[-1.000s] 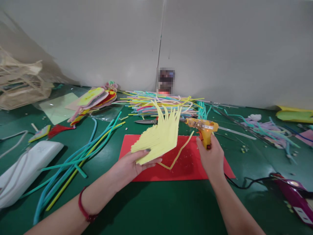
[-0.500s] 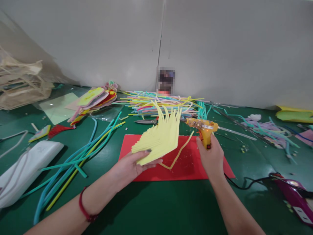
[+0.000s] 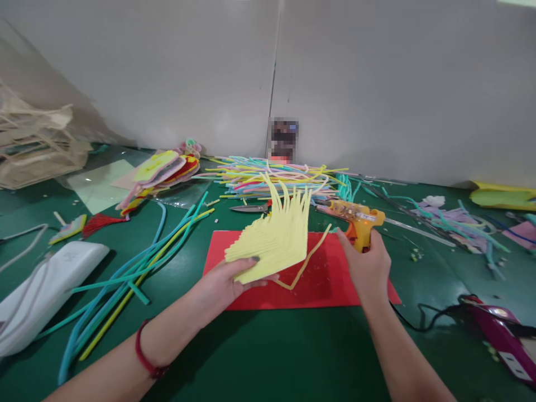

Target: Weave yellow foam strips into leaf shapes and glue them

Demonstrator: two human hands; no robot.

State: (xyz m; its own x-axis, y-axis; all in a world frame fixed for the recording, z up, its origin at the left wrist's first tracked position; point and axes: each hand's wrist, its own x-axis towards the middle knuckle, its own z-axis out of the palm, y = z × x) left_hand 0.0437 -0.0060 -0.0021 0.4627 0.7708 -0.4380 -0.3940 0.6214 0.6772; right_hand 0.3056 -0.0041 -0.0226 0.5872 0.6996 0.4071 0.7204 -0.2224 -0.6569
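Glue gun (image 3: 358,216): long axis crosswise, nozzle left. Yellow fan (image 3: 278,237): tips upward.

We see a thin, dark red cord bracelet (image 3: 139,350) around the left forearm (image 3: 171,332), with a small dark red knot or bead (image 3: 159,372), too blurred to tell which. On the left hand (image 3: 226,279) we note a dark thumbnail (image 3: 254,259); the right hand (image 3: 371,268) and right forearm (image 3: 387,335) we see bare

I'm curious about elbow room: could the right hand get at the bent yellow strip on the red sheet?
Probably, once emptied: the right hand holds the glue gun. The upper end of the bent yellow strip lies uncovered nearby; the left hand seems to hide its other end.
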